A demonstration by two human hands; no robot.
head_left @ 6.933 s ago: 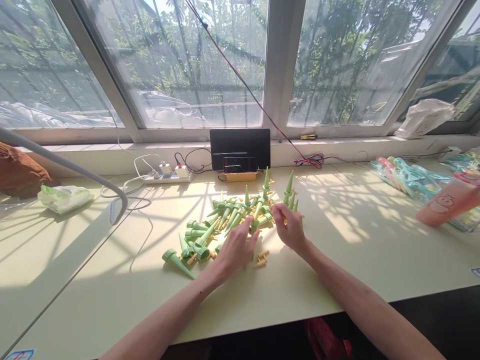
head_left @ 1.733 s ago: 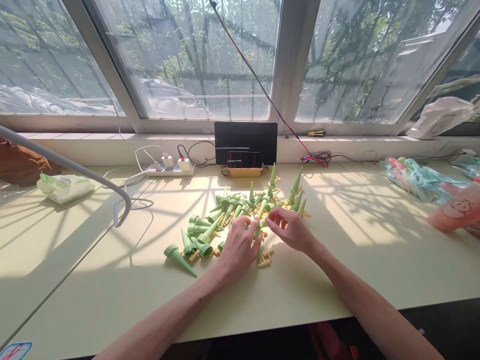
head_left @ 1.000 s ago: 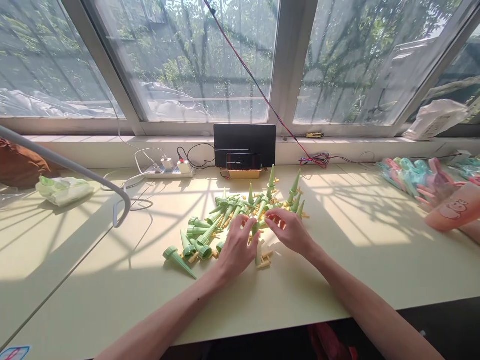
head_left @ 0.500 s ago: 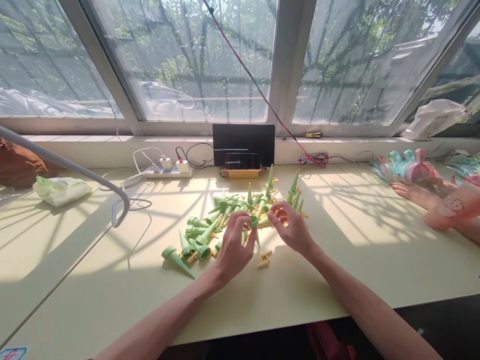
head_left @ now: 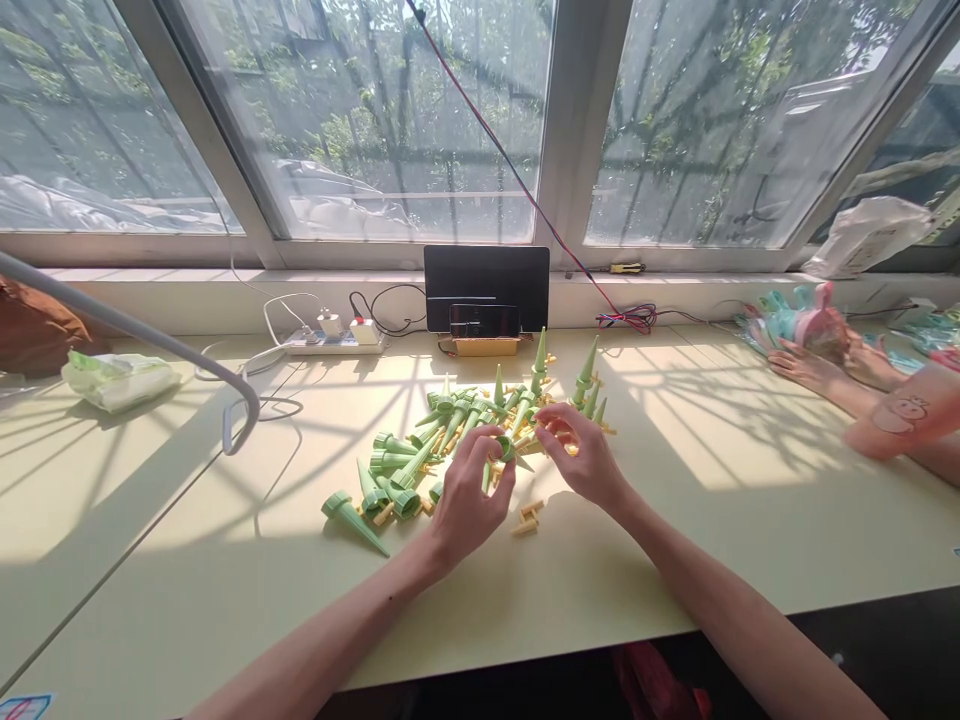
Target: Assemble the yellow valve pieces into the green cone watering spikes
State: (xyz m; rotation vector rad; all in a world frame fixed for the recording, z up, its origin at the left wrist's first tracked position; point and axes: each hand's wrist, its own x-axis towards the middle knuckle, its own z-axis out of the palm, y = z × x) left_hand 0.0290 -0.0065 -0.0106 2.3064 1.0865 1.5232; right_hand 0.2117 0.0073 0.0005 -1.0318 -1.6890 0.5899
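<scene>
"Sunlit table (head_left: 675,550). How far along?"
"Part-way, I'd judge: left hand (head_left: 474,490) pinches a green cone (head_left: 505,449); upright cones (head_left: 586,373) at its one o'clock, loose cones (head_left: 394,463) lie at nine. Right hand (head_left: 581,450), at three: narrow grip, contents unclear."

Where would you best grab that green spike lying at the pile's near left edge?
By its wide end, I'd guess, from above and the left: the green spike lies on its side, tapering to a thin tip, and other spikes lie to its right.
</scene>
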